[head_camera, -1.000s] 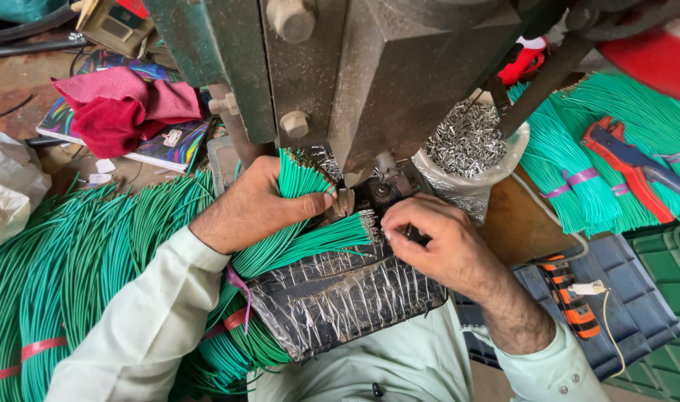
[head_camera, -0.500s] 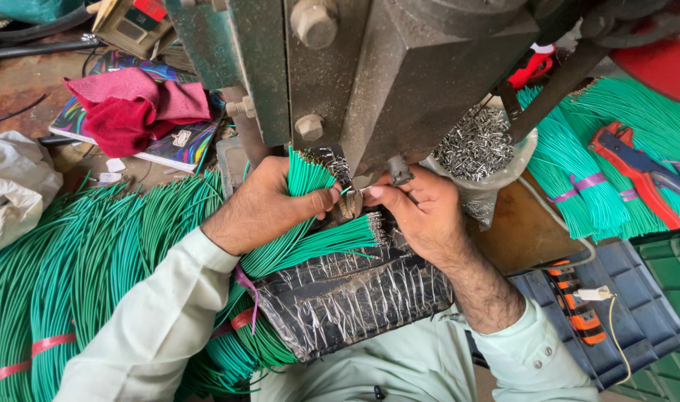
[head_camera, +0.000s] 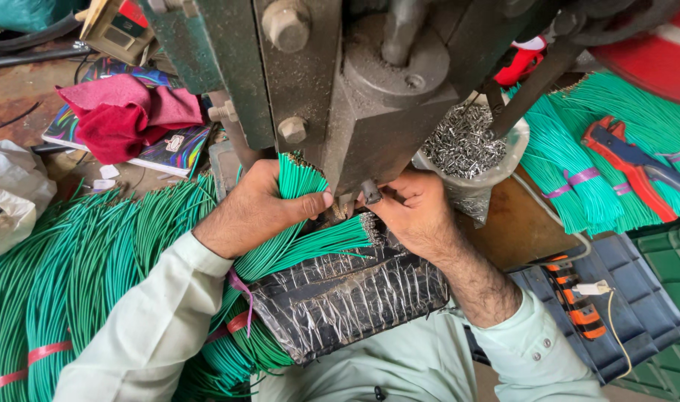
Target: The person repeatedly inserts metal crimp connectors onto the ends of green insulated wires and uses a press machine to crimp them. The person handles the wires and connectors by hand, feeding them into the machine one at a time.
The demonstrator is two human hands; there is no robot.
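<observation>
The left hand (head_camera: 254, 212) has its grip closed around a bundle of green wires (head_camera: 299, 186), thumb pressed across the strands, holding the cut ends just beside the press head (head_camera: 369, 112). The right hand (head_camera: 414, 208) has its grip pinched shut at the tool opening; whether it holds a single wire cannot be told. Both sets of fingertips sit directly beneath the head, so a stroke could crush them. A loose thumb would let strands fan out of the bundle. The bag of metal terminals (head_camera: 466, 145) stands touching the machine; a jolt could tip it onto the plastic-wrapped tray (head_camera: 347, 298).
</observation>
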